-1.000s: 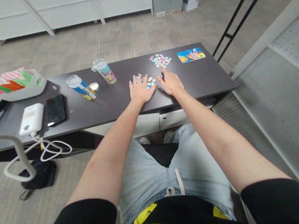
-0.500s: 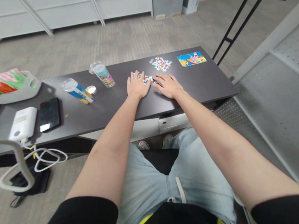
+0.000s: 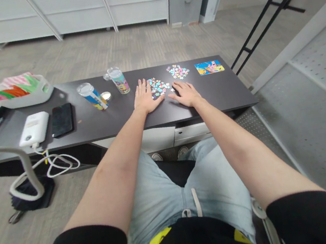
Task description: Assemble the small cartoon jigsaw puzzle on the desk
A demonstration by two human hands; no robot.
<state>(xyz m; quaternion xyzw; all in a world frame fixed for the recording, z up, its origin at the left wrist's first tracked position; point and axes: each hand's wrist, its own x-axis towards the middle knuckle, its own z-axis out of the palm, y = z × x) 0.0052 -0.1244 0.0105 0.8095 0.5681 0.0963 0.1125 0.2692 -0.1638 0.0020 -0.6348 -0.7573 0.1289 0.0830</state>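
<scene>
many puzzle pieces (image 3: 159,86) between the fingers (image 3: 140,89) — left hand (image 3: 145,99) splayed, right hand (image 3: 187,94) loosely spread

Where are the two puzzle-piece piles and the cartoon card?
Nearer pile (image 3: 159,86): head view, pile's middle.
Farther pile (image 3: 177,71): head view, pile's middle.
Cartoon card (image 3: 209,67): head view, printed face's centre.

My left hand (image 3: 144,99) lies palm down, fingers spread, along the left edge of a loose pile of jigsaw pieces (image 3: 159,85). My right hand (image 3: 187,94) is palm down just beside that pile's right edge. Beyond it on the dark tabletop (image 3: 223,92) are a second jigsaw pile (image 3: 177,71) and, to its right, a cartoon picture card (image 3: 209,67). Two printed canisters (image 3: 93,97) stand to my left.
</scene>
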